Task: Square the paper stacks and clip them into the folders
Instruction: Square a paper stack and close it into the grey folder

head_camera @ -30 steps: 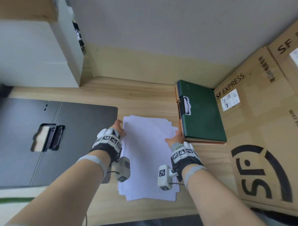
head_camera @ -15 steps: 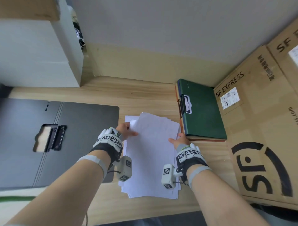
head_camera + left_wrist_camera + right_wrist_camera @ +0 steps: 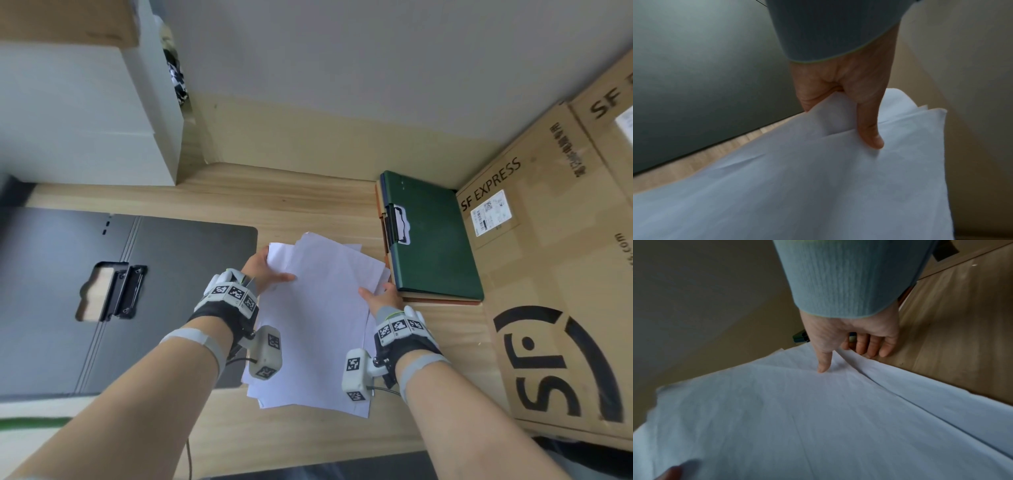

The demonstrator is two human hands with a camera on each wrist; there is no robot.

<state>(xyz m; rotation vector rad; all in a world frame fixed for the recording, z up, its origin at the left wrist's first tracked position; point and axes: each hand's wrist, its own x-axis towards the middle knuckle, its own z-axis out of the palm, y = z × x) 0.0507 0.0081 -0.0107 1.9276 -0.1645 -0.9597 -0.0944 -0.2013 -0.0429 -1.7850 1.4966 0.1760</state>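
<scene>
A loose, fanned stack of white paper (image 3: 318, 318) lies on the wooden desk (image 3: 274, 205) between my hands. My left hand (image 3: 265, 274) pinches its left edge, thumb on top and fingers underneath (image 3: 869, 133). My right hand (image 3: 380, 296) grips the right edge, thumb (image 3: 823, 365) on top of the upper sheets, fingers (image 3: 869, 345) curled below them. The upper sheets are lifted and skewed over the lower ones (image 3: 931, 394). An open black folder (image 3: 171, 291) with its clip (image 3: 120, 294) lies to the left. A shut green folder (image 3: 435, 240) lies to the right on an orange one.
Large SF Express cardboard boxes (image 3: 548, 291) fill the right side, against the green folder. A white cabinet (image 3: 85, 120) stands at the back left. The wall runs along the back of the desk. The desk's front edge is just below the paper.
The paper lay flat a second ago. Both hands have since taken hold of its side edges, raised the upper sheets and turned them clockwise; the thumbs now lie on top.
</scene>
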